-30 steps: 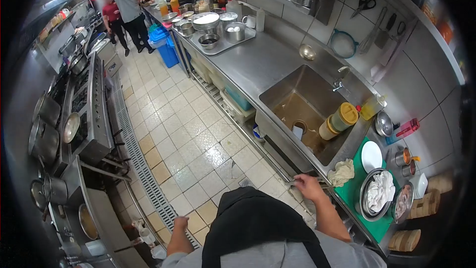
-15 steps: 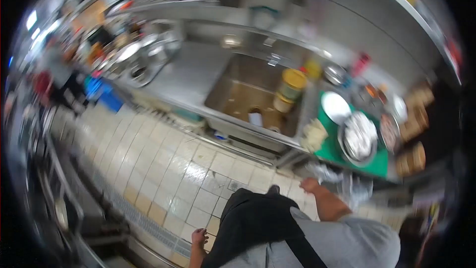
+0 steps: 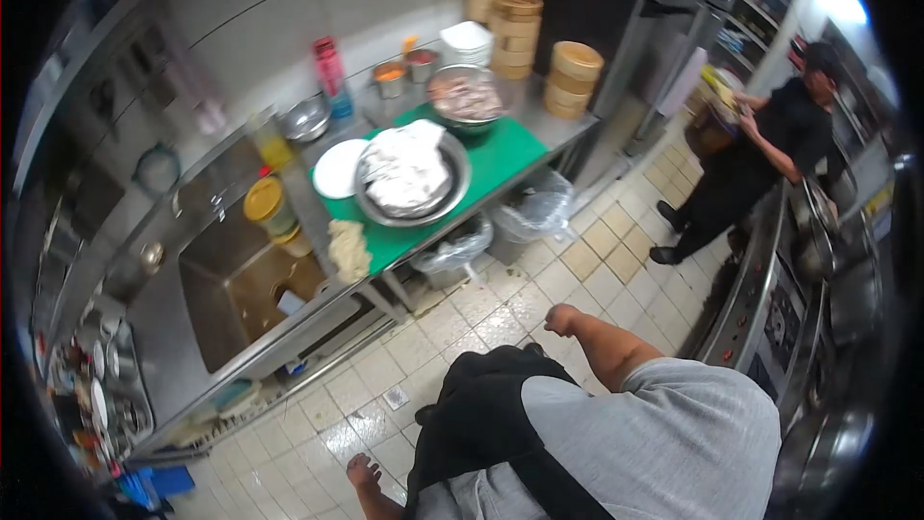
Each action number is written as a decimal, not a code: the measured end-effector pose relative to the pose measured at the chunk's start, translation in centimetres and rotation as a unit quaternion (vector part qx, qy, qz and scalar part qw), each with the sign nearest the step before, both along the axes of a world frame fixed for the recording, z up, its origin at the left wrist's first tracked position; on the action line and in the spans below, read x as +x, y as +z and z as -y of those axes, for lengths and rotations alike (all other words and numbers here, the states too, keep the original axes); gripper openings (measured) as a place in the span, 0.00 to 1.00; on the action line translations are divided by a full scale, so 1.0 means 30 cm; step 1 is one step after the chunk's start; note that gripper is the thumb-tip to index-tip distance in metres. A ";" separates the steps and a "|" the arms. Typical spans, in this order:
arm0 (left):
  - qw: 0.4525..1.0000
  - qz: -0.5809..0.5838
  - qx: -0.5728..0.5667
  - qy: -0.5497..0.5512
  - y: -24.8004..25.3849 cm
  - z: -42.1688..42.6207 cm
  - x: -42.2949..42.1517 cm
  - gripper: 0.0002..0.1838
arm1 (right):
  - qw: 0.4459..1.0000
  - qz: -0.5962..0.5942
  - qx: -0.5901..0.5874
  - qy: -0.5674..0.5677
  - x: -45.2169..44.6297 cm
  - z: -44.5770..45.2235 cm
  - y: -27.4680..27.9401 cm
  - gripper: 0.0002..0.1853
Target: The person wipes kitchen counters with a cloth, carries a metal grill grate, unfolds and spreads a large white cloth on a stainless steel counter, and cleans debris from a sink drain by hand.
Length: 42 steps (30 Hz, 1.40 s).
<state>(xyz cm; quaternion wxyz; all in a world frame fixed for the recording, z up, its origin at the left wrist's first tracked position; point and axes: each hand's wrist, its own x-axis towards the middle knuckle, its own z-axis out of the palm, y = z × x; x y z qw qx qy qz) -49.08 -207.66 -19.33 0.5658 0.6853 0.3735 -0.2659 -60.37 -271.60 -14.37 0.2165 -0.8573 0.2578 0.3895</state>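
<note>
My left hand point(image 3: 364, 472) hangs low over the tiled floor, fingers loosely bent and a little apart, touching nothing. My right hand point(image 3: 561, 319) is held out over the floor in front of the counter, its fingers curled in and no object showing in it. Nearest to it are the lined bins under the counter. On the green cutting board point(image 3: 510, 149) stand a metal bowl point(image 3: 460, 195) heaped with a white, crumpled, cloth-like mass, a white plate point(image 3: 339, 169) and a bowl of raw meat point(image 3: 467, 98). A pale cloth point(image 3: 348, 250) lies at the board's corner.
To the left is a sink point(image 3: 217, 274) with yellow-lidded tubs point(image 3: 268, 202) at its edge. Bamboo steamers point(image 3: 575, 72) stack at the counter's right end. Bins with clear liners point(image 3: 534, 207) sit underneath. A person in black point(image 3: 746, 164) stands at the right beside the stove point(image 3: 770, 303).
My view has swung right, bringing the co-worker, stove and more of the steamers into sight. The sink has shifted left in view. Both my hands still hang without any visible object.
</note>
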 end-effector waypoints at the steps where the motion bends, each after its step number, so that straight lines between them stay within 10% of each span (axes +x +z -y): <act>1: 0.995 0.052 0.003 -0.082 -0.079 0.006 0.022 0.14 | 0.997 -0.028 0.025 -0.071 -0.078 0.034 0.012 0.20; 4: 0.998 0.005 0.005 -0.066 -0.104 0.208 0.046 0.18 | 0.982 0.023 0.037 -0.181 -0.321 0.145 -0.034 0.17; 6: 0.956 0.166 -0.036 -0.239 -0.246 0.320 0.030 0.11 | 0.983 0.044 0.023 -0.178 -0.456 0.255 -0.059 0.15; 8: 0.985 0.026 -0.023 -0.169 -0.321 0.521 -0.004 0.10 | 0.979 0.084 -0.015 -0.187 -0.593 0.348 -0.031 0.13; 13: 0.890 -0.064 0.039 -0.450 -0.284 0.886 -0.029 0.15 | 0.863 0.223 -0.022 -0.452 -0.846 0.577 0.104 0.17; 23: 0.824 -0.055 0.023 -0.564 -0.198 1.568 0.244 0.23 | 0.772 0.353 -0.098 -0.519 -0.894 0.935 0.010 0.17; 27: 0.609 -0.016 0.179 -0.773 -0.342 1.945 0.386 0.29 | 0.895 0.153 -0.116 -0.403 -1.054 0.946 -0.167 0.11; 30: 0.048 0.422 0.040 -0.904 -0.410 2.302 0.400 0.10 | 0.949 0.012 -0.074 -0.306 -1.272 0.886 -0.164 0.10; 32: -0.025 0.502 -0.030 -0.864 -0.402 2.593 0.370 0.13 | 0.929 0.070 -0.160 -0.326 -1.462 0.804 -0.224 0.12; 33: 0.072 0.392 -0.016 -0.917 -0.369 2.769 0.337 0.12 | 0.871 0.127 -0.167 -0.444 -1.571 0.744 -0.268 0.11; 34: 0.293 0.226 -0.002 -0.929 -0.331 2.944 0.285 0.12 | 0.794 0.182 -0.174 -0.553 -1.640 0.713 -0.290 0.12; 35: 0.499 0.090 -0.004 -0.862 -0.281 3.106 0.219 0.11 | 0.591 0.219 -0.096 -0.770 -1.626 0.717 -0.140 0.10; 36: 0.533 0.069 -0.019 -0.843 -0.173 3.261 0.122 0.10 | 0.331 0.238 -0.011 -0.913 -1.600 0.742 0.087 0.09; 42: 0.470 0.144 -0.130 -0.861 0.067 3.943 -0.418 0.08 | 0.083 0.393 -0.074 -0.913 -1.845 0.872 0.160 0.15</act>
